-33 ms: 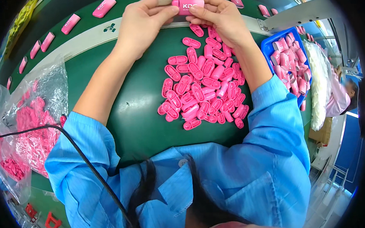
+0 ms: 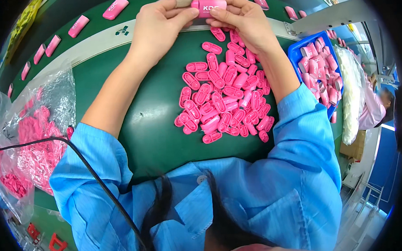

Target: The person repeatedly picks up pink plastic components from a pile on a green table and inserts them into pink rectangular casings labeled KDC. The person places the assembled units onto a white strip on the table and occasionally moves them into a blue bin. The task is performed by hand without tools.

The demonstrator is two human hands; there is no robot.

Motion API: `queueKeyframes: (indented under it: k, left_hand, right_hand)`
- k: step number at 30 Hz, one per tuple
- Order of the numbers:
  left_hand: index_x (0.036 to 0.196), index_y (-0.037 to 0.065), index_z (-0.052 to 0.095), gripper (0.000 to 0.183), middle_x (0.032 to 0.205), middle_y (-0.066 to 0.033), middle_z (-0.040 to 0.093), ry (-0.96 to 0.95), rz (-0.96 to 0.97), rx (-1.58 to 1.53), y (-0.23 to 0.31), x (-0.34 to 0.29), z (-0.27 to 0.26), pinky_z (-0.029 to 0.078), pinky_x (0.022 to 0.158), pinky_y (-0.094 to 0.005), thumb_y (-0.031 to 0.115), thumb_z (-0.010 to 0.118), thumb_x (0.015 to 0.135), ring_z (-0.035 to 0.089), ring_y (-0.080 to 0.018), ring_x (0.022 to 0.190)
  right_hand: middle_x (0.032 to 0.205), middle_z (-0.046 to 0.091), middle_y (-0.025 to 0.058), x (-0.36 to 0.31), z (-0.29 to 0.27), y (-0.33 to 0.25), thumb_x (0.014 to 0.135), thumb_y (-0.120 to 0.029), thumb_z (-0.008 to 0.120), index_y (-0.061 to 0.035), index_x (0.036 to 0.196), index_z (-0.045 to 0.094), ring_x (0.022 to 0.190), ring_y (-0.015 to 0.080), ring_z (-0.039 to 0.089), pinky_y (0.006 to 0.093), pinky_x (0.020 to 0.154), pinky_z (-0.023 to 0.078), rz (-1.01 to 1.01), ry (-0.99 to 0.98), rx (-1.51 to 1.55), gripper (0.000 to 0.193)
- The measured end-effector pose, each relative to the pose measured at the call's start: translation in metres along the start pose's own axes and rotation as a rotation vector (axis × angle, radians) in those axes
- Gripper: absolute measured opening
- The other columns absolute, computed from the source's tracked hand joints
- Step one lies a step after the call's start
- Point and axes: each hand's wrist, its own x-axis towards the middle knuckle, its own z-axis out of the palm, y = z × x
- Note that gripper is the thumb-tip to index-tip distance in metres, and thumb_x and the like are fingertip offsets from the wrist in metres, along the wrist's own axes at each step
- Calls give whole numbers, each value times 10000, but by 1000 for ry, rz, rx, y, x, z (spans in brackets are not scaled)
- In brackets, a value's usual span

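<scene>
At the top centre of the head view I hold a pink printed plastic shell [image 2: 213, 8] between both hands, in front of a pale rail. My left hand [image 2: 158, 28] pinches a darker pink end cap [image 2: 195, 4] at the shell's left end; its forefinger wears a beige finger cover. Whether the cap is fully seated cannot be told. My right hand [image 2: 247, 25] grips the shell's right part, thumb on its near face. Below my hands, between the forearms, lies a heap of loose pink oval caps [image 2: 224, 93] on the green tabletop [image 2: 151, 127].
A blue tray [image 2: 293, 54] of pink shells stands at the right, beside a white plastic bag [image 2: 348, 92]. At the left lies a clear bag [image 2: 40, 146] of pink parts, crossed by a black cable [image 2: 83, 160]. Several shells [image 2: 78, 26] sit beyond the rail [image 2: 103, 38]. Someone in pink [image 2: 374, 104] is at far right.
</scene>
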Motion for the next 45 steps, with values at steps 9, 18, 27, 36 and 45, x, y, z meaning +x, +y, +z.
queueKeyframes:
  k: [9,18,27,36,45]
  left_hand:
    - [1147,-39,610,330,953,-131,701,21,147,76,-1,0,0,524,757,-268,123,653,862,667,-152,841]
    - [1198,-75,495,407,918,-239,646,116,254,789,16,-24,20,507,746,-409,79,611,840,643,-376,830]
    - [843,27,702,349,898,-151,639,37,265,841,2,2,11,508,744,-389,375,682,817,627,-279,834]
    - [853,46,690,321,867,-130,631,-41,439,1143,0,-2,45,512,749,-418,362,651,821,625,-319,843]
    - [797,43,686,368,795,-137,659,4,443,1073,3,-4,19,519,678,-400,406,641,835,651,-306,750]
  right_hand:
    - [1032,661,166,-2,2,0,858,-27,661,83,1156,556,874,204,678,284,791,563,-225,20,-23,335]
    - [990,673,143,-17,33,-16,845,-24,675,92,1147,573,814,146,664,245,734,558,-302,172,-263,339]
    - [874,703,121,74,3,2,836,-139,684,43,975,660,782,186,670,296,708,531,-145,71,-420,230]
    - [894,659,238,91,-7,-11,810,-222,654,36,888,674,891,372,642,427,812,511,-244,282,-1383,270]
    - [958,643,250,65,-4,-5,830,-337,628,34,1013,616,937,384,618,461,818,487,-291,296,-1153,413]
